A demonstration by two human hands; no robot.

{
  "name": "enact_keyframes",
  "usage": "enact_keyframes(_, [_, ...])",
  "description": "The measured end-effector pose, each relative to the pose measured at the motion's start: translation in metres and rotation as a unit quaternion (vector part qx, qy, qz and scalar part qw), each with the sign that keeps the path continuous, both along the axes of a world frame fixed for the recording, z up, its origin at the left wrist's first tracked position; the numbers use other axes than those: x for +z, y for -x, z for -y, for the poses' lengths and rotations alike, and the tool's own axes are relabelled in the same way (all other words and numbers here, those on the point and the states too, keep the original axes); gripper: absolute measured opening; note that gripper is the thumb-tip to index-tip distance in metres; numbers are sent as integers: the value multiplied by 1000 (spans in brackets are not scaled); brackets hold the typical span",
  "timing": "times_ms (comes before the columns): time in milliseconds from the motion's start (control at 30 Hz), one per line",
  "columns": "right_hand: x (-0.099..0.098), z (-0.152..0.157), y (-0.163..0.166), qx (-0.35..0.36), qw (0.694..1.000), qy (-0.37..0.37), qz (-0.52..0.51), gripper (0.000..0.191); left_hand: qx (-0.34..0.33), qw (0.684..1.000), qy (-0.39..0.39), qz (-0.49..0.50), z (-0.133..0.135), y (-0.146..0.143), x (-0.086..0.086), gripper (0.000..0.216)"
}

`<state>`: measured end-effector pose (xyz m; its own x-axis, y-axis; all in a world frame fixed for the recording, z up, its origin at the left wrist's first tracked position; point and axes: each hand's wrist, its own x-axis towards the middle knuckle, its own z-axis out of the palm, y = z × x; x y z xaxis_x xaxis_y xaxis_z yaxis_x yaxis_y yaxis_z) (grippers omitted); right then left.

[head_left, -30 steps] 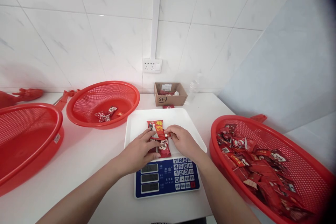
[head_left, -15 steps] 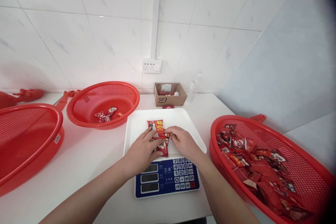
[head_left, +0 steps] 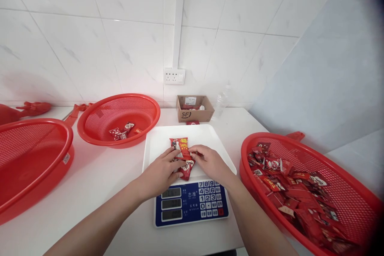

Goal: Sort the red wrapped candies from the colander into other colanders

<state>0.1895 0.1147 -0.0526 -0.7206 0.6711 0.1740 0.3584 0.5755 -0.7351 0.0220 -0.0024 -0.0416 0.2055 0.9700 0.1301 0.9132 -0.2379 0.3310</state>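
Observation:
A small pile of red snack packets (head_left: 182, 154) lies on the white pan (head_left: 159, 140) of a blue electronic scale (head_left: 192, 204). My left hand (head_left: 160, 174) presses in from the left, fingers curled round the packets. From the right, my right hand (head_left: 211, 164) pinches the same pile between thumb and fingers. Both hands meet over the pan's front half.
A red mesh basket (head_left: 345, 184) heaped with several red packets stands at the right. Another red basket (head_left: 99, 122) with a few packets sits behind left, and a large one (head_left: 36, 160) at far left. A small cardboard box (head_left: 193, 109) stands by the tiled wall.
Both hands have drawn the packets closer together, and the lower packet has shifted up and tilted. The arms have barely moved.

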Motion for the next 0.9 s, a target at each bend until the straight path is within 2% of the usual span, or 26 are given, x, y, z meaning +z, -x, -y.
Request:
enact_keyframes(133, [0, 2, -1, 5, 1000, 5, 7, 25, 2, 1000, 7, -4, 0, -5, 0, 29])
enact_keyframes(267, [2, 3, -2, 8, 1000, 6, 17, 27, 27, 1000, 9, -4, -1, -9, -4, 41])
enact_keyframes(367, [3, 4, -3, 6, 1000, 8, 22, 27, 29, 1000, 12, 1, -2, -7, -5, 38])
enact_keyframes(500, [3, 5, -6, 6, 1000, 9, 22, 28, 14, 1000, 24, 11, -1, 3, 1, 32])
enact_keyframes(667, [1, 5, -7, 13, 1000, 8, 9, 29, 9, 999, 33, 26, 3, 11, 9, 36])
enact_keyframes(900, [2, 6, -6, 29, 1000, 5, -10, 35, 31, 998, 13, 56, 10, -4, 1, 38])
